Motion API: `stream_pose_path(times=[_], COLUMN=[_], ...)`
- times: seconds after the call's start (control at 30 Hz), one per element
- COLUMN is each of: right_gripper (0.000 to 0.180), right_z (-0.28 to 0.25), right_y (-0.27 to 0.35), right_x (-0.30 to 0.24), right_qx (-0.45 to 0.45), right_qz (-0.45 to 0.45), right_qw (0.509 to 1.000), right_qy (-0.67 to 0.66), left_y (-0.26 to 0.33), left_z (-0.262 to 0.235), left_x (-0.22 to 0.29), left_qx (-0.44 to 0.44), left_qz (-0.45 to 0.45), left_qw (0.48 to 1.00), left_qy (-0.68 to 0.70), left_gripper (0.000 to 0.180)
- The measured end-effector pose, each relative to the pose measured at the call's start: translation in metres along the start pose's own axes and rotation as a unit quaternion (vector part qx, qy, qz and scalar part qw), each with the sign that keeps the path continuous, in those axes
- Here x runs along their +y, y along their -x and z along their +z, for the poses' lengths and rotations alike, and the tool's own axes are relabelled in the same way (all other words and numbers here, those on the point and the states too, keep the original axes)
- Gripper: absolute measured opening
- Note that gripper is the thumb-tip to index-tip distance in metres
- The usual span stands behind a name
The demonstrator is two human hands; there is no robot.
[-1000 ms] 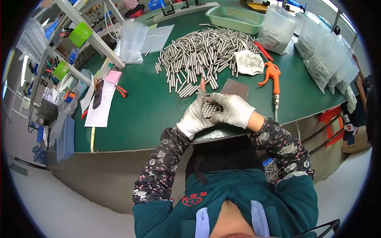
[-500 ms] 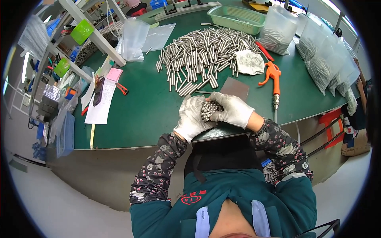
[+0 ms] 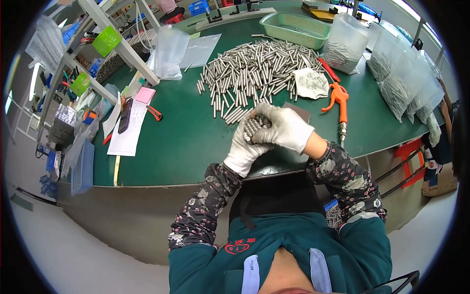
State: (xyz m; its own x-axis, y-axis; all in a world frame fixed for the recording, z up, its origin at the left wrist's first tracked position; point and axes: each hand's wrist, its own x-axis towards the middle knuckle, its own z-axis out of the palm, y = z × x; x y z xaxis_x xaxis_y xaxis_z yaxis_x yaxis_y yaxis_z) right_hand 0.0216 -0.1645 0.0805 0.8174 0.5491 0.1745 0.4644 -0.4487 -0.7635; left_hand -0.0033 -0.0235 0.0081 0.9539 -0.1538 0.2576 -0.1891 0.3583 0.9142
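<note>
Between my two white-gloved hands is a bundle of short shiny metal pins (image 3: 253,127), their round ends showing side by side. My left hand (image 3: 242,149) is closed round the bundle from the left and below. My right hand (image 3: 286,128) grips it from the right, its fingers curled over the far side and partly hiding it. Just beyond my hands lies a wide heap of the same loose metal pins (image 3: 254,68) on the green table (image 3: 171,132). A flat brown-grey plate (image 3: 299,111) lies partly behind my right hand.
An orange air gun (image 3: 339,100), a white cloth (image 3: 311,83) and a red-handled tool (image 3: 329,70) lie right of the heap. Behind stand a green basket (image 3: 293,30) and bags of pins (image 3: 345,46). At left are a phone (image 3: 125,116), papers (image 3: 128,139) and a cutter (image 3: 154,113).
The bundle has turned and tilted in my hands. My right hand has shifted its fingers further over it, and my left hand has moved slightly right. The whole view has shifted a little.
</note>
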Motion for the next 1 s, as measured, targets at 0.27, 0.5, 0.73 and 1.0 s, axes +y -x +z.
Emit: stream_pose_path(times=[0.27,0.5,0.73,1.0], right_gripper=[0.068,0.064,0.057,0.056], right_z=[0.007,0.029,0.029,0.027], right_y=[0.001,-0.007,-0.013,-0.019], right_x=[-0.004,0.021,0.017,0.016], right_qx=[0.106,0.086,0.069,0.051], right_qz=[-0.131,-0.318,-0.292,-0.267], right_qw=[0.980,0.918,0.931,0.942], right_qy=[0.108,0.220,0.209,0.197], left_y=[-0.013,0.002,0.004,0.001], left_z=[-0.014,-0.019,-0.022,-0.023], left_x=[0.006,0.002,-0.002,0.001], left_qx=[0.011,-0.035,0.005,-0.015], left_qz=[-0.071,-0.150,-0.203,-0.219], left_qw=[0.973,0.966,0.943,0.927], left_qy=[0.222,0.207,0.265,0.305], left_gripper=[0.050,0.057,0.058,0.056])
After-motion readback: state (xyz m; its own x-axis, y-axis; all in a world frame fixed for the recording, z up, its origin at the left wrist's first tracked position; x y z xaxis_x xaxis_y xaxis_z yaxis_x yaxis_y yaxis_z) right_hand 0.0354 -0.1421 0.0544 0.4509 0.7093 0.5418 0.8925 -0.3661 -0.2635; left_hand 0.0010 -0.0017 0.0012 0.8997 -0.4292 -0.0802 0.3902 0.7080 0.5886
